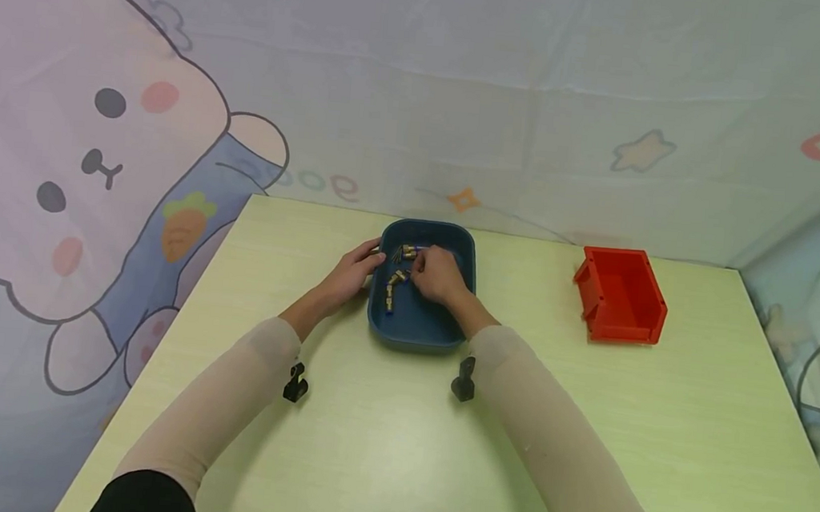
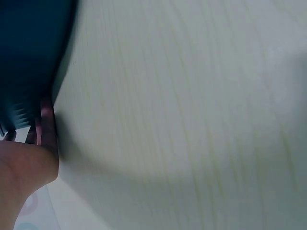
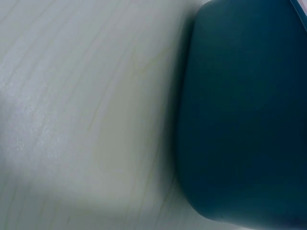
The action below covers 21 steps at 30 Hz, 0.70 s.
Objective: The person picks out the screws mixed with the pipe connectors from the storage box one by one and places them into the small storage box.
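Note:
A dark blue tray (image 1: 418,337) stands at the back of the table, holding several small brass fittings (image 1: 390,293) with blue parts in its left and upper half. Against the tray's left side rests my left hand (image 1: 345,277), its fingers fairly straight along the outer wall; the left wrist view shows these fingers (image 2: 47,122) touching the wall. Inside the tray, my right hand (image 1: 439,276) reaches down among the fittings with bent fingers. Its fingertips are hidden, so whether a fitting is pinched there cannot be told. The right wrist view shows only the tray's outer wall (image 3: 240,115) and tabletop.
A red open-fronted bin (image 1: 623,301) stands on the table to the right of the tray. The pale wooden table (image 1: 380,447) reaches back to a printed cloth backdrop (image 1: 481,93). Small black mounts (image 1: 464,379) sit at both wrists.

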### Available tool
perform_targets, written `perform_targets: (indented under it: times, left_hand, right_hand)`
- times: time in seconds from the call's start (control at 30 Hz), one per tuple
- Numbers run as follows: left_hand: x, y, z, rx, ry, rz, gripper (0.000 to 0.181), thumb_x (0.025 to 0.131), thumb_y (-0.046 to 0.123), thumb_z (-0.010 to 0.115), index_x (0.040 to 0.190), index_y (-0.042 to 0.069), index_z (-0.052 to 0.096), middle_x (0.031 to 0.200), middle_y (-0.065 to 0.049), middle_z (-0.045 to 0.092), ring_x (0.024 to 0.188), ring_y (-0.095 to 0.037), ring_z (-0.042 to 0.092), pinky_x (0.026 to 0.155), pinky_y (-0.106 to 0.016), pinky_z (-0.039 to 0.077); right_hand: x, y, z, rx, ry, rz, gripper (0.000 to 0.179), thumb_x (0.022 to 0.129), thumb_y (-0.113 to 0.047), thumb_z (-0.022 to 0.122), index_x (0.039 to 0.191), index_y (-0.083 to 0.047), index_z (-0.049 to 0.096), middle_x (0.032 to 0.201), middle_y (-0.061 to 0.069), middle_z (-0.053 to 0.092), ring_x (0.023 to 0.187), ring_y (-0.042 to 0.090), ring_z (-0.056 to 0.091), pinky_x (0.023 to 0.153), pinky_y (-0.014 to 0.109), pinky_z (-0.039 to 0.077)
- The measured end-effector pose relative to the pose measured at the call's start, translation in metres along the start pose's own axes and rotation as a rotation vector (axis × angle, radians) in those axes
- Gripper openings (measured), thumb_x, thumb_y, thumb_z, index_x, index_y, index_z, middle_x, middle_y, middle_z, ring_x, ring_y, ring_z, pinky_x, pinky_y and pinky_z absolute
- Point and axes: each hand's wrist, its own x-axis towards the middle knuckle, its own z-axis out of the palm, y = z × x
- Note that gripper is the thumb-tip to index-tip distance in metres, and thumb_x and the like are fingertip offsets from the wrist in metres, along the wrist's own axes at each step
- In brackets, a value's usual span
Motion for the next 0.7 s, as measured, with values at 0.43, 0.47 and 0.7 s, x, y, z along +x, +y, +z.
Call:
perform_targets:
  times: [0.43, 0.47, 0.7]
  left_hand:
    - [-0.0015, 0.0015, 0.0017, 0.020, -0.008, 0.001, 0.058, 0.114, 0.035, 0.046, 0.168, 0.021, 0.031, 0.166, -0.015, 0.040, 0.149, -0.038, 0.043, 0.114, -0.063, 0.042]
    - [-0.0017, 0.0018, 0.0019, 0.019, -0.008, 0.001, 0.058, 0.114, 0.035, 0.046, 0.168, 0.021, 0.031, 0.166, -0.014, 0.040, 0.149, -0.038, 0.043, 0.114, -0.063, 0.042]
    - [-0.0033, 0.0036, 0.0026, 0.014, 0.007, 0.008, 0.056, 0.114, 0.031, 0.047, 0.167, 0.019, 0.033, 0.164, -0.015, 0.042, 0.148, -0.038, 0.044, 0.113, -0.064, 0.043]
  right_hand:
    - [-0.0003, 0.0015, -0.0004, 0.036, 0.020, 0.004, 0.009, 0.099, -0.008, 0.067, 0.092, -0.004, 0.073, 0.094, 0.009, 0.070, 0.091, 0.026, 0.063, 0.087, 0.040, 0.054]
    - [-0.0002, 0.0014, -0.0006, 0.037, 0.021, 0.000, 0.009, 0.099, -0.007, 0.067, 0.092, -0.003, 0.073, 0.093, 0.010, 0.070, 0.090, 0.026, 0.064, 0.087, 0.040, 0.054]
    - [0.0013, -0.0010, -0.0009, 0.021, 0.017, -0.036, 0.013, 0.098, -0.006, 0.065, 0.085, -0.005, 0.068, 0.086, 0.008, 0.066, 0.085, 0.025, 0.061, 0.084, 0.039, 0.051]
